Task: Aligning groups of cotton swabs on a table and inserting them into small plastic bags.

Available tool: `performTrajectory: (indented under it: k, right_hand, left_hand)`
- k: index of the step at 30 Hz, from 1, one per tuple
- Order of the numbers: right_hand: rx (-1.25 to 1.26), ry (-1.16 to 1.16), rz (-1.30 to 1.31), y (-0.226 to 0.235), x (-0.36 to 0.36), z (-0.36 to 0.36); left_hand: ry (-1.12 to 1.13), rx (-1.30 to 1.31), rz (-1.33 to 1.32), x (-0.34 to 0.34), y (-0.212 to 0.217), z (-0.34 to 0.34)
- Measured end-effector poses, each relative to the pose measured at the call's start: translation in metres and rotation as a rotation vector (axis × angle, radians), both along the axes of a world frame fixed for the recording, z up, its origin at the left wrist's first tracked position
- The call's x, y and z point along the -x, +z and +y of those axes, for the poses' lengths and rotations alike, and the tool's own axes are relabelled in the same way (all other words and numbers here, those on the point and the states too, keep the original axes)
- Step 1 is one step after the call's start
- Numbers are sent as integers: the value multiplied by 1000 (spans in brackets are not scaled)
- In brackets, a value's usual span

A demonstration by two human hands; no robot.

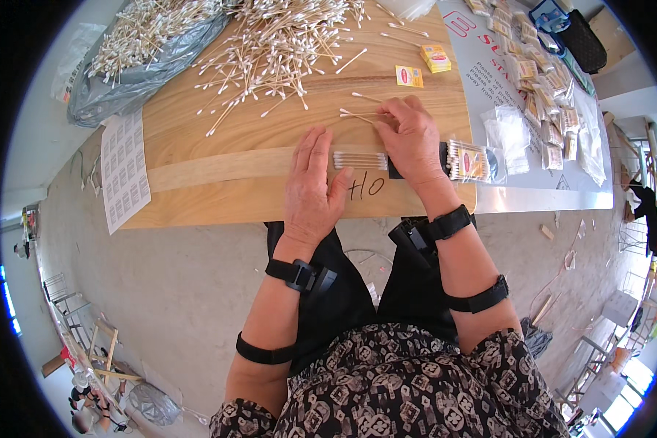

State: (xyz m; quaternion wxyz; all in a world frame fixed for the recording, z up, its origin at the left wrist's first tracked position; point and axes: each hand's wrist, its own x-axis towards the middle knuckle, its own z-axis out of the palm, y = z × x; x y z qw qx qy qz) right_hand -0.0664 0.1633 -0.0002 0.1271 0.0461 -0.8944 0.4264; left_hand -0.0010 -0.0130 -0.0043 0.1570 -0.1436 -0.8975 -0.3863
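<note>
Several cotton swabs point(360, 160) lie in a neat row on the desk point(219, 157), between my hands. My left hand point(312, 186) rests flat, fingers spread; my right hand point(410, 139) pinches loose swabs point(358, 114). They seem light and bendable, best gripped mid-stick.

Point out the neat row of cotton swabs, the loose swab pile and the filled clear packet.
Row of cotton swabs point(360, 160), head view, middle of the sticks.
Loose swab pile point(277, 44), head view, dense centre.
Filled clear packet point(469, 161), head view, its front.

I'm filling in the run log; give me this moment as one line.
left hand: flat by aligned swab row | right hand: fingers on loose swabs | filled swab packet: right of right hand
</note>
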Motion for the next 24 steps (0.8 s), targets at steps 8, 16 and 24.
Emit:
performTrajectory:
  k: [8,16,24]
  right_hand:
    - [-3,31,84,7,-14,-3]
    - [61,84,35,14,-53,0]
    - [90,94,60,3,-62,0]
  left_hand:
    - [5,-3,-17,-2,-1,-2]
    - [-29,23,-27,-3,4,-3]
    - [-125,189,39,-3,7,-2]
